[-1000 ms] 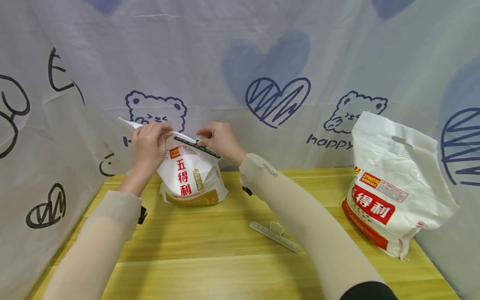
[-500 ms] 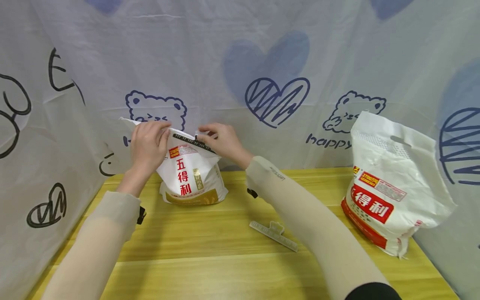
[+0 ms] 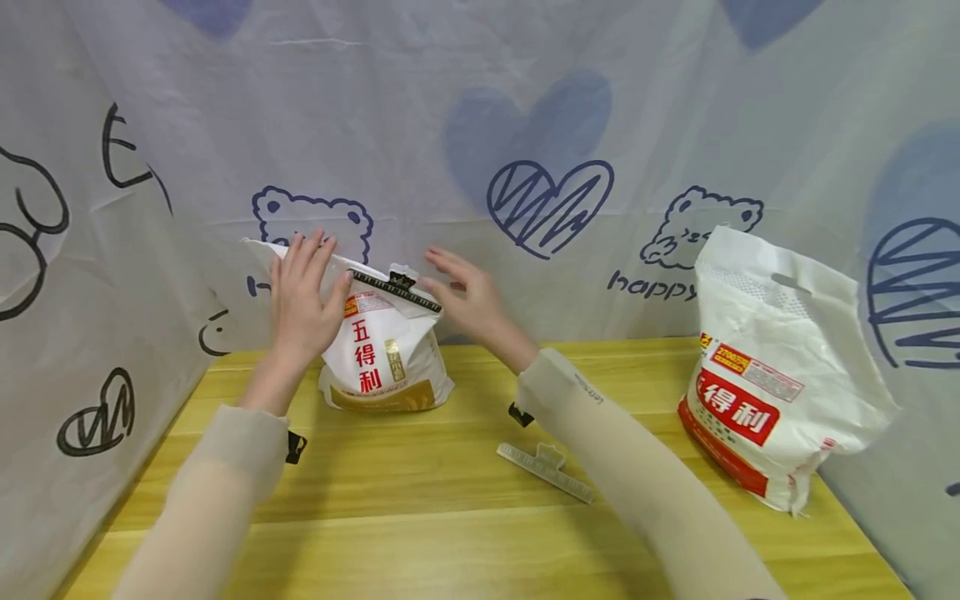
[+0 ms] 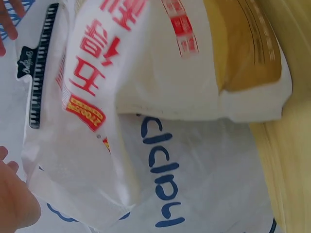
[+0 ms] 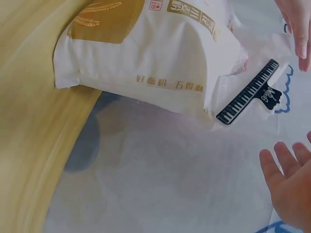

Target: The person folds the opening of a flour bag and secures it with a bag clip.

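The left hand (image 3: 302,300), straight-fingered, is at the upper left of the gold-based white plastic bag (image 3: 378,358); the right hand (image 3: 476,302), loose and holding nothing, is just right of its top. A long black clip (image 3: 393,289) grips its upper edge; a long clear clip (image 3: 543,472) lies front-right.

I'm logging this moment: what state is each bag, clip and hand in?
Gold-trimmed bag: standing, top clipped
Black clip: clamped on that top
Clear clip: lying loose on table
Red-trimmed bag: standing, no clip visible
Left hand: fingers straight
Right hand: fingers relaxed, holding nothing
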The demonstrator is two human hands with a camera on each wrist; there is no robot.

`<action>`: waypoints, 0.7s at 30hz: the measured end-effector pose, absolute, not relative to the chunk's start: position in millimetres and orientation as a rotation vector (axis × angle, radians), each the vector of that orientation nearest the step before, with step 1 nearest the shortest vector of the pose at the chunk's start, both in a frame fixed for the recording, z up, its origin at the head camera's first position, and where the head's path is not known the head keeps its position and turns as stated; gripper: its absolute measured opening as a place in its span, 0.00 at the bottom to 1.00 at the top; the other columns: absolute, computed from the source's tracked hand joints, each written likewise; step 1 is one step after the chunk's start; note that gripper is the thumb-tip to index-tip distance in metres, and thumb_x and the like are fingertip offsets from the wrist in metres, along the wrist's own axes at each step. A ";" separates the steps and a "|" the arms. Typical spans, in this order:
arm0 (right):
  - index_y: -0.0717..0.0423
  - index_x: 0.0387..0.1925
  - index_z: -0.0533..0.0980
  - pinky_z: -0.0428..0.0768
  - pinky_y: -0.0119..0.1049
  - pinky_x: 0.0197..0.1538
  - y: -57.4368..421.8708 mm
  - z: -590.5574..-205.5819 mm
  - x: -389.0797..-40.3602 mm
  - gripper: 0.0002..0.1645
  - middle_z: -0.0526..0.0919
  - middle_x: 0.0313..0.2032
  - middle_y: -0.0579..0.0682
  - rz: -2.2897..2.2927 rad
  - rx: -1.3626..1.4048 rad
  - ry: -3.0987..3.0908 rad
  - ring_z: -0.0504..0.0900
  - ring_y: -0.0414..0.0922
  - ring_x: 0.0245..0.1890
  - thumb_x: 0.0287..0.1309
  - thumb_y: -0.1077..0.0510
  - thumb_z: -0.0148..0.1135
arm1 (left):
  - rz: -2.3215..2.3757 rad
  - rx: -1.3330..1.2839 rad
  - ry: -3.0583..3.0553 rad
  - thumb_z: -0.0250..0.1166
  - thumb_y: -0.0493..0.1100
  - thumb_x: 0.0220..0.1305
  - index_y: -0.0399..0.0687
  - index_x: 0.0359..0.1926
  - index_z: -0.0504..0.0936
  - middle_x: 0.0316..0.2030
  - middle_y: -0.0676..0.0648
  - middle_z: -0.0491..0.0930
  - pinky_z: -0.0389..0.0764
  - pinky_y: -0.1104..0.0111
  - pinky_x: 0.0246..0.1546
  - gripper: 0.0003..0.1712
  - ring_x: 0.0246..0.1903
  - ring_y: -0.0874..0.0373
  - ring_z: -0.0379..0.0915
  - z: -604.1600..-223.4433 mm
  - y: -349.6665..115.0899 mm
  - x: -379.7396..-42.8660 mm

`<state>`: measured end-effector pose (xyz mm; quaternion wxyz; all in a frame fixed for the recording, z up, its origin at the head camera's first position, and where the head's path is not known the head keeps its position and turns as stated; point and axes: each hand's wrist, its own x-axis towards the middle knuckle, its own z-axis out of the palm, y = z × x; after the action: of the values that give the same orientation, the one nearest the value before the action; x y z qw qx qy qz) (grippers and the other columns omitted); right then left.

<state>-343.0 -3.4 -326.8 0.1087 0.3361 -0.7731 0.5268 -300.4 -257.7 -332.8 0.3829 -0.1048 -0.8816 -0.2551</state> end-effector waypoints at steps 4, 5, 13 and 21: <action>0.57 0.71 0.73 0.78 0.52 0.67 11.4 -334.4 -336.3 0.28 0.69 0.75 0.53 1.600 0.966 -2.181 0.75 0.54 0.68 0.73 0.57 0.62 | -0.688 -0.263 -2.183 0.61 0.45 0.74 0.42 0.76 0.68 0.78 0.40 0.61 0.39 0.40 0.79 0.33 0.79 0.37 0.47 -337.5 -249.2 -295.8; 0.58 0.71 0.73 0.78 0.52 0.66 15.2 -337.0 -334.8 0.28 0.69 0.75 0.53 1.612 0.959 -2.164 0.76 0.54 0.68 0.73 0.57 0.62 | -0.698 -0.260 -2.170 0.62 0.45 0.73 0.41 0.75 0.68 0.78 0.40 0.60 0.40 0.39 0.78 0.34 0.79 0.37 0.47 -338.8 -246.9 -294.6; 0.54 0.71 0.74 0.79 0.45 0.66 43.9 -357.9 -319.4 0.27 0.70 0.74 0.41 1.685 0.855 -2.094 0.76 0.52 0.68 0.75 0.55 0.61 | -0.828 -0.260 -2.084 0.63 0.45 0.73 0.38 0.75 0.67 0.78 0.39 0.61 0.40 0.41 0.79 0.34 0.79 0.38 0.47 -350.9 -222.2 -285.9; 0.51 0.71 0.73 0.77 0.46 0.68 71.0 -367.4 -299.6 0.26 0.71 0.74 0.42 1.742 0.743 -2.040 0.76 0.51 0.68 0.75 0.57 0.60 | -0.988 -0.303 -1.969 0.64 0.43 0.73 0.37 0.74 0.69 0.77 0.39 0.61 0.41 0.44 0.80 0.33 0.79 0.39 0.48 -369.7 -185.9 -278.6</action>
<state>-299.6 71.0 -367.4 0.1781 0.2625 -0.7211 0.6159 -278.6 -185.9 -369.7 0.4431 -0.1222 -0.7939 -0.3982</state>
